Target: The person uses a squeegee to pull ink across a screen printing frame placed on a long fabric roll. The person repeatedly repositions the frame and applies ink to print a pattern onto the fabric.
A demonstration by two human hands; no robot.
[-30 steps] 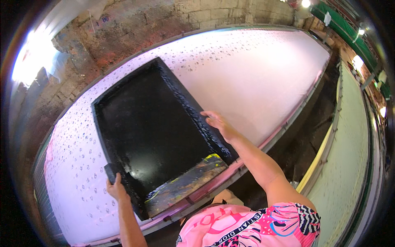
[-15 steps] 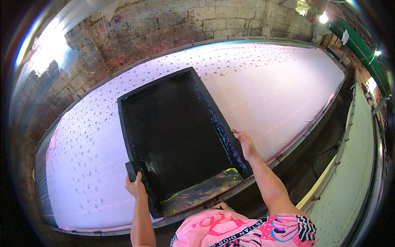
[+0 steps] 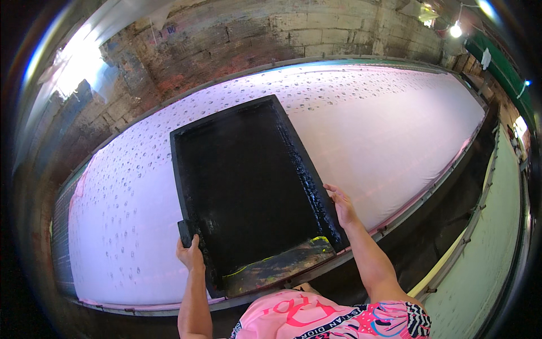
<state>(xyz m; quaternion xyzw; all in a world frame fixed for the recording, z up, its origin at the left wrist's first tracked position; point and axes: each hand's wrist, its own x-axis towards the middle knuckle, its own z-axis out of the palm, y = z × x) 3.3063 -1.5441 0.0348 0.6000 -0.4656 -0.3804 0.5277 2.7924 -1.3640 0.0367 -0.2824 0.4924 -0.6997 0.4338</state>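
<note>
A large black screen-printing frame [image 3: 243, 181] lies on a long table, over white cloth [image 3: 384, 147] dotted with small dark prints. Its mesh is dark, and glossy black ink runs thickly along the right inner side. A stained strip edged in yellow [image 3: 282, 261] crosses its near end. My left hand [image 3: 191, 254] grips the frame's near left side, beside a small dark block [image 3: 184, 233] that juts out from it. At the right side of the frame, my right hand [image 3: 342, 208] holds the edge, its fingertips against the outer rim.
A rough block wall [image 3: 226, 48] runs behind the table. To the right, past a dark gap [image 3: 429, 243], stands another long table with pale green cloth [image 3: 485, 254]. A lit bulb [image 3: 455, 30] hangs at the upper right.
The whole view has shifted slightly, so everything appears a little farther right. Both hands keep their places on the frame, which shows no clear movement over the cloth.
</note>
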